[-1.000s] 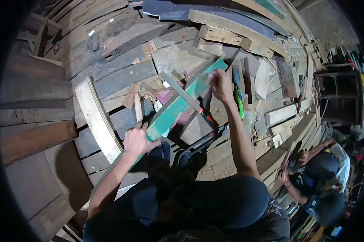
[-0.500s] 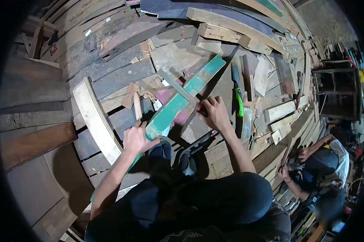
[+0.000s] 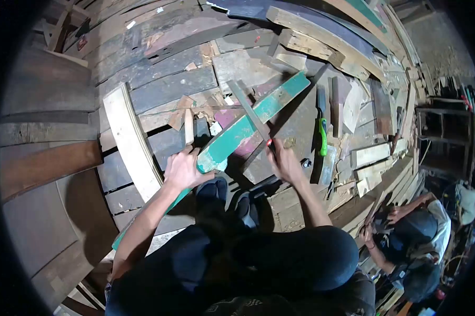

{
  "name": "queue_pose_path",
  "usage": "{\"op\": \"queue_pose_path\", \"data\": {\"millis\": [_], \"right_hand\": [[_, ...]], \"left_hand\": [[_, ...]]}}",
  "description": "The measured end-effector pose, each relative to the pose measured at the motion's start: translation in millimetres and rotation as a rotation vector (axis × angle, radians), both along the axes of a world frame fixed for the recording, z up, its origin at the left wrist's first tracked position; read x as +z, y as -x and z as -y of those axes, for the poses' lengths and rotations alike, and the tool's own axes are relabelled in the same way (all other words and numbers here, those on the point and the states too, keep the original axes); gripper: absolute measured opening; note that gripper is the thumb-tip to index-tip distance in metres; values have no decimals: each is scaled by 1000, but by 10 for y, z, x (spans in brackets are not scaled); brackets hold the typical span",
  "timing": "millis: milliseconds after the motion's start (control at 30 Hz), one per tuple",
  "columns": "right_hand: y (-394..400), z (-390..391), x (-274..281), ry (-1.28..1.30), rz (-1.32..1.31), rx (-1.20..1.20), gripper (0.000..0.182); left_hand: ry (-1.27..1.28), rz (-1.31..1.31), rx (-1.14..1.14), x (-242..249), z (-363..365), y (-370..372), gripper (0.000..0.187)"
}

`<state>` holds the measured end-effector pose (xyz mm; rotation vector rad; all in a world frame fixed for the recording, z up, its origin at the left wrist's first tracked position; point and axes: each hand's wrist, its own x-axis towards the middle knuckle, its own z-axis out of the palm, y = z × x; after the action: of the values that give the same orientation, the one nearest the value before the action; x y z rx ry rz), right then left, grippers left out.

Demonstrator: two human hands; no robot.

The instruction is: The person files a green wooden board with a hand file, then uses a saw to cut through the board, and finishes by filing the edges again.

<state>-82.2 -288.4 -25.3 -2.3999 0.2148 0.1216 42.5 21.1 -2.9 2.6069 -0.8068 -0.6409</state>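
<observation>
A green-painted wooden beam (image 3: 237,133) runs diagonally in front of me, its paint worn in patches. My left hand (image 3: 180,171) grips the beam's near end, thumb over the edge. Across the middle of the beam lies a flat metal file (image 3: 246,105), its narrow blade pointing up and left. My right hand (image 3: 287,164) is closed around the file's handle, of which a bit of red shows. To the right of that hand lies a chisel (image 3: 322,126) with a bright green handle.
A pale board (image 3: 127,134) lies left of the beam. Thick wood offcuts (image 3: 321,45) are stacked at the back. My shoes (image 3: 211,195) are close below the beam. At the right a co-worker (image 3: 411,231) crouches, holding a piece of wood.
The file has turned to a steeper angle across the beam, and my right hand has drawn slightly back towards me. My left hand keeps its hold. The whole view has shifted a little.
</observation>
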Motion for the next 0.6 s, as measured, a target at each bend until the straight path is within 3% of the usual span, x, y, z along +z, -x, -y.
{"op": "queue_pose_path", "data": {"millis": [67,167,200,267,367,467,600], "right_hand": [[147,-176,-42,-8,-12,-40,30],[366,-448,275,57,-36,90,24],[442,-552,334,99,-159,122,23],[567,-634,351,88,34,215,26],[431,-516,807,185,-161,146,41],[247,-392,1308,-69,-270,200,58],[211,-378,1593,-104,-164,274,59]], "left_hand": [[43,42,-6,-7,-10,23,70],[39,29,-3,-39,-19,7,72],[15,-3,-3,-15,-4,-3,71],[-1,3,-4,0,-1,4,75],[-31,4,17,24,6,39,79],[-31,46,83,14,-21,120,80],[-16,118,180,-20,-167,316,84]]}}
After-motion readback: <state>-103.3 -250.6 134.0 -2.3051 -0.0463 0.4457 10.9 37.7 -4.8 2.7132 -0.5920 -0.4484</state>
